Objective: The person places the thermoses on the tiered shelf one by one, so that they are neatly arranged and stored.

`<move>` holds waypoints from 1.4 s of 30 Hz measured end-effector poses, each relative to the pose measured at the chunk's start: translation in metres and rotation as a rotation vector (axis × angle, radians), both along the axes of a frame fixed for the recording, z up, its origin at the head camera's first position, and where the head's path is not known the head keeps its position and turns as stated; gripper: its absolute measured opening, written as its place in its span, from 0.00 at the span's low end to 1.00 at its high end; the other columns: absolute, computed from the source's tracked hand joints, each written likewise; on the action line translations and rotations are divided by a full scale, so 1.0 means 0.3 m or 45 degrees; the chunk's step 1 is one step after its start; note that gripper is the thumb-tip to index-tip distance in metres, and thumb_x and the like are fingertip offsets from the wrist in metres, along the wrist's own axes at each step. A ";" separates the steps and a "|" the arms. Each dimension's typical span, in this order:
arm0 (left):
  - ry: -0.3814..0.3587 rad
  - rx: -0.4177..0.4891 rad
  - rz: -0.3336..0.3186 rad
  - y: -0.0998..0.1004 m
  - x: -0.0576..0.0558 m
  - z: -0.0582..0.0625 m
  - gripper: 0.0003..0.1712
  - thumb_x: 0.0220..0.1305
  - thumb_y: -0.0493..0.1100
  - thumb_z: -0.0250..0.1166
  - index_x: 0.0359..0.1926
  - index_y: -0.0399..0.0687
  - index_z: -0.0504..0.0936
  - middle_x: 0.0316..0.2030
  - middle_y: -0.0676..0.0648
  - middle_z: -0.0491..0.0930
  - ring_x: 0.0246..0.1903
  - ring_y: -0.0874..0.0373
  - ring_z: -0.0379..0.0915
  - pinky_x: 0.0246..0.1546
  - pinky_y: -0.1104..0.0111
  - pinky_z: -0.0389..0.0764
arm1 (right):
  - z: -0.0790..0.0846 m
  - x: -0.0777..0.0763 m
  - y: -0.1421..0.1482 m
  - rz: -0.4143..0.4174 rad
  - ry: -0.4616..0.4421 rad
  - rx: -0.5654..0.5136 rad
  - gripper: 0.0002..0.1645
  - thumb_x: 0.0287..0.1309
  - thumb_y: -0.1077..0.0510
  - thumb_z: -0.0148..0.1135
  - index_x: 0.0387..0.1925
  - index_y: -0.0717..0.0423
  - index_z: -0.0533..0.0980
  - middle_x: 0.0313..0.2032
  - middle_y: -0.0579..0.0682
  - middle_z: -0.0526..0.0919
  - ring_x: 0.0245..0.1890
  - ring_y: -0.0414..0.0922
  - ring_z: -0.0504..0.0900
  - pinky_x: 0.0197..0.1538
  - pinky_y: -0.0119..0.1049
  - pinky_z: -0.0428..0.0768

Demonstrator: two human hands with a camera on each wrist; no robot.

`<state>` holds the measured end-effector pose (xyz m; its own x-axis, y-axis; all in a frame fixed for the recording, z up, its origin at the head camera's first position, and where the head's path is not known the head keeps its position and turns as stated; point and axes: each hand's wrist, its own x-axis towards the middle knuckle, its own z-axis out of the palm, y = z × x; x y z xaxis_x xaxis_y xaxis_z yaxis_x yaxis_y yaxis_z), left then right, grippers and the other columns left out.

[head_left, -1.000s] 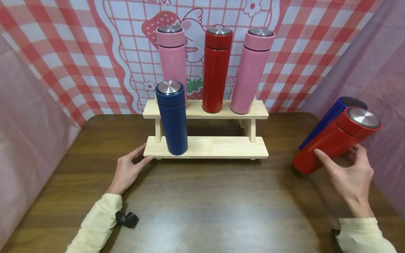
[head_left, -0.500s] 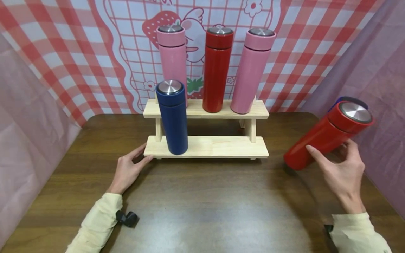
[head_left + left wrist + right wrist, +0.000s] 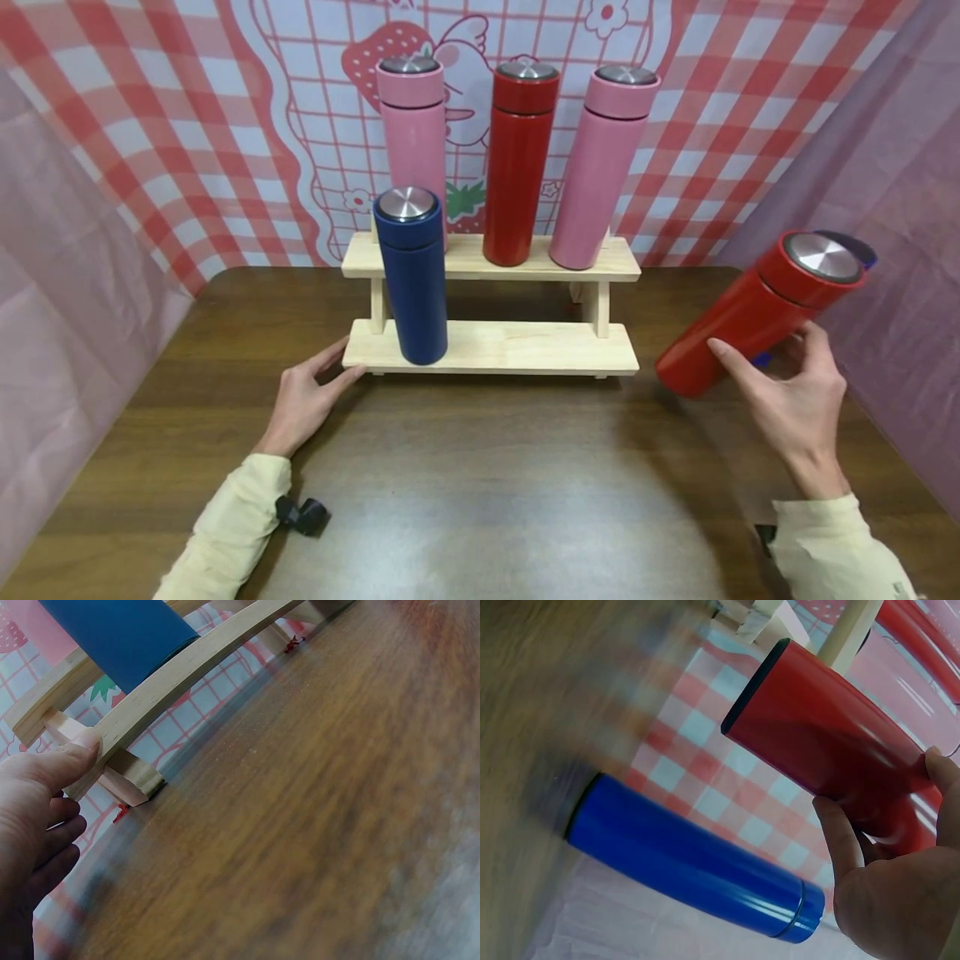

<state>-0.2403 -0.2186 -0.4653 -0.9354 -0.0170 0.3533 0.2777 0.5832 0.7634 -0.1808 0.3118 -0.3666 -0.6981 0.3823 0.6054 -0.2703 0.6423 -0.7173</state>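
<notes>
My right hand grips a red thermos bottle round its middle. The bottle leans with its steel-topped lid to the right, and its base hangs clear of the table in the right wrist view. Behind it stands a blue thermos bottle, mostly hidden in the head view. My left hand pinches the left end of a two-tier wooden stand, the thumb on the lower board's front edge. A dark blue thermos stands upright on that board's left part.
The stand's upper board carries a pink thermos, another red thermos and a second pink thermos, all upright. A checked cloth hangs behind the brown wooden table. Pink drapes close off both sides.
My right hand has carried the red thermos leftward, toward the stand, still tilted. It now covers most of the blue thermos behind. The left hand has stayed at the stand's end.
</notes>
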 end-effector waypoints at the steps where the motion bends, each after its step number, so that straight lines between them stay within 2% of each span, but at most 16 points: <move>1: 0.002 0.000 -0.003 0.001 -0.001 0.001 0.34 0.67 0.52 0.73 0.69 0.41 0.78 0.58 0.39 0.82 0.58 0.47 0.79 0.57 0.52 0.78 | 0.001 0.001 -0.004 0.005 0.000 0.001 0.39 0.47 0.67 0.81 0.62 0.48 0.78 0.45 0.28 0.81 0.44 0.31 0.79 0.42 0.21 0.73; 9: -0.002 -0.002 -0.024 0.011 -0.006 0.004 0.35 0.68 0.53 0.73 0.69 0.40 0.78 0.59 0.38 0.81 0.59 0.45 0.79 0.58 0.51 0.78 | 0.007 0.000 -0.045 0.067 0.007 0.009 0.40 0.46 0.69 0.81 0.63 0.50 0.77 0.46 0.30 0.82 0.43 0.31 0.81 0.43 0.19 0.76; 19: 0.003 -0.007 -0.012 0.008 -0.002 0.006 0.35 0.68 0.52 0.73 0.69 0.40 0.78 0.58 0.38 0.82 0.58 0.45 0.79 0.57 0.51 0.79 | 0.016 -0.029 -0.117 0.156 0.048 0.039 0.40 0.45 0.69 0.82 0.62 0.56 0.77 0.47 0.33 0.82 0.44 0.31 0.81 0.44 0.18 0.77; 28: -0.005 -0.022 -0.001 0.005 -0.001 0.003 0.35 0.68 0.53 0.73 0.69 0.39 0.78 0.58 0.37 0.82 0.58 0.44 0.80 0.56 0.50 0.79 | 0.015 -0.065 -0.194 0.339 0.072 -0.017 0.39 0.45 0.74 0.80 0.61 0.63 0.76 0.45 0.37 0.84 0.41 0.35 0.84 0.38 0.21 0.82; 34: -0.008 -0.017 0.006 0.004 0.002 0.004 0.35 0.68 0.52 0.73 0.69 0.39 0.78 0.58 0.37 0.81 0.58 0.45 0.79 0.58 0.50 0.78 | 0.020 -0.079 -0.240 0.392 0.029 -0.028 0.40 0.46 0.72 0.81 0.62 0.67 0.73 0.46 0.35 0.84 0.43 0.36 0.84 0.38 0.21 0.82; 42: -0.005 -0.023 0.003 0.001 0.004 0.004 0.34 0.68 0.52 0.73 0.69 0.39 0.78 0.58 0.37 0.82 0.58 0.45 0.79 0.57 0.50 0.78 | 0.022 -0.098 -0.291 0.487 0.038 -0.027 0.40 0.47 0.72 0.80 0.63 0.69 0.72 0.49 0.50 0.84 0.45 0.37 0.84 0.40 0.23 0.83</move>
